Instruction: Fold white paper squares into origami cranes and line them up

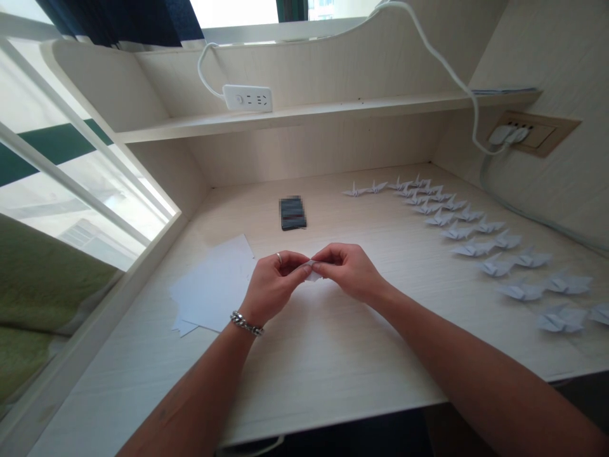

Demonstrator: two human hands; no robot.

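A small piece of folded white paper (313,275) is pinched between my two hands above the middle of the desk. My left hand (276,279), with a ring and a chain bracelet, grips its left side between thumb and fingers. On the other side, my right hand (351,270) pinches the paper the same way. Most of the paper is hidden by the fingertips. To the left of my left hand lies a loose pile of white paper sheets (214,279). Rows of folded paper cranes (440,218) stand along the right side of the desk.
A dark, blurred-out object (293,213) lies behind my hands. A white power strip (247,98) rests on the shelf (323,114) at the back, its cord running to a wall socket (540,133) at right. A slatted rail (71,120) borders the left side.
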